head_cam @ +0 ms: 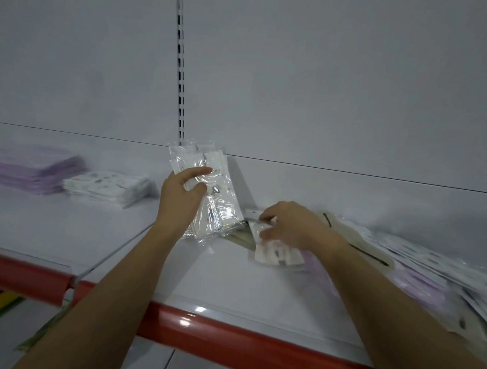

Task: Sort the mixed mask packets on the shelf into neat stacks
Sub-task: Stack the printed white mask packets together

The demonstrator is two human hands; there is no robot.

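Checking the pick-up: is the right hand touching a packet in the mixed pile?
Touching. The head view shows the right hand's fingertips pinching a white packet atop the pile.

Dim, cool, flat light; glare on the red shelf edge; motion blur and wide-angle bending toward the sides.

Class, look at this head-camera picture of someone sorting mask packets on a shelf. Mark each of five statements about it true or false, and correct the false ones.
1. The left hand holds a bundle of clear packets upright. True.
2. The right hand hangs idle away from the shelf. False: its fingers pinch a packet on the unsorted pile.
3. The purple stack lies at the far left. True.
4. The shelf's front edge strip is blue. False: it is red.
5. A white stack lies right beside the purple one. True.
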